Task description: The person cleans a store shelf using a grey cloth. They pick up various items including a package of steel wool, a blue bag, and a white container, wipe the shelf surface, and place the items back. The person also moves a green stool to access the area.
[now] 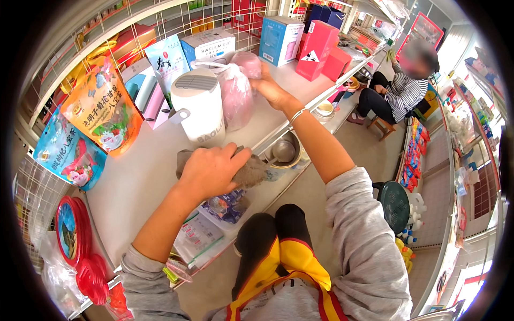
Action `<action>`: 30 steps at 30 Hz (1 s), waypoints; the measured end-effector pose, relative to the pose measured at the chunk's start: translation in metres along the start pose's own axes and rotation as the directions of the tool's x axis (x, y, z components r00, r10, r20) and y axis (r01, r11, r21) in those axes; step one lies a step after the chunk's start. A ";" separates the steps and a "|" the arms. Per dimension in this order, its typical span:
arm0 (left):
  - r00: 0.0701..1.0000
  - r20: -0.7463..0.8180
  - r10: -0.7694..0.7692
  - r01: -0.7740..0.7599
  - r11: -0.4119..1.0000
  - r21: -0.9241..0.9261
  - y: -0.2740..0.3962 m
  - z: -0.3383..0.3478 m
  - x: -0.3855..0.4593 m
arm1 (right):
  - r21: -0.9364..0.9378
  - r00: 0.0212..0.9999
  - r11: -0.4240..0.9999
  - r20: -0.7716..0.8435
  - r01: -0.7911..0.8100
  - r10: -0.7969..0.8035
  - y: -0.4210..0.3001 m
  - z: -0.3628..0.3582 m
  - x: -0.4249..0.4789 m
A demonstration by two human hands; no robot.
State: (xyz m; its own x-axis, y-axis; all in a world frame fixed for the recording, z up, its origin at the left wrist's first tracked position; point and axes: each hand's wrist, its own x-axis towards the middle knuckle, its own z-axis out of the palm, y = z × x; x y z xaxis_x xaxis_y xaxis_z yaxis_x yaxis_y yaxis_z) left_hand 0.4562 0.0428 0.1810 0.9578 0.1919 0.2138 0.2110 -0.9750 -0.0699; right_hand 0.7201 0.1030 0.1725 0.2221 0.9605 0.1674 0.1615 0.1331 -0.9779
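My left hand (pixel 213 168) is closed on a grey-brown cloth (pixel 251 170), held at the shelf's front edge. Just beyond it stands a white lidded canister (pixel 198 108) with a grey vented top. My right hand (pixel 267 86) reaches to the far side of a knotted clear plastic bag (pixel 237 96) with pink contents, and a second pink bundle (pixel 247 64) lies against its fingers. The fingertips are partly hidden, so whether they grip the bundle cannot be told. Both bags stand right beside the canister, on the pale shelf (pixel 156 176).
Tea pouches (pixel 108 108) and boxed cups (pixel 281 40) line the wire grid. Red boxes (pixel 317 50) stand farther right. A pot with a ladle (pixel 283 152) sits below the shelf edge. Another person (pixel 405 88) sits on a low stool across the aisle. Red plastic items (pixel 74 230) are at lower left.
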 end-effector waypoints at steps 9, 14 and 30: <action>0.999 -0.020 -0.047 0.045 0.993 -0.110 0.002 -0.006 0.002 | -0.303 0.969 0.932 -0.087 0.197 -0.233 0.002 -0.028 -0.027; 0.899 -0.144 -0.413 0.163 0.622 -0.766 -0.011 -0.006 -0.010 | -0.004 0.963 0.965 0.065 0.264 -0.263 0.005 -0.042 -0.147; 0.644 -0.457 -0.613 0.542 0.788 -0.293 0.043 -0.013 -0.057 | 0.111 0.801 0.884 -0.487 0.453 -0.349 -0.034 -0.106 -0.133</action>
State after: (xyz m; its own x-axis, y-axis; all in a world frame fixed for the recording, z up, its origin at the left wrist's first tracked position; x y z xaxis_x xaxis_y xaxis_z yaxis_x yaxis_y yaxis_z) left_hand 0.4083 -0.0112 0.1788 0.3984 0.6702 0.6261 0.6282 -0.6968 0.3462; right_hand 0.7866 -0.0555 0.1970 0.5900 0.6036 0.5362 0.1363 0.5801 -0.8031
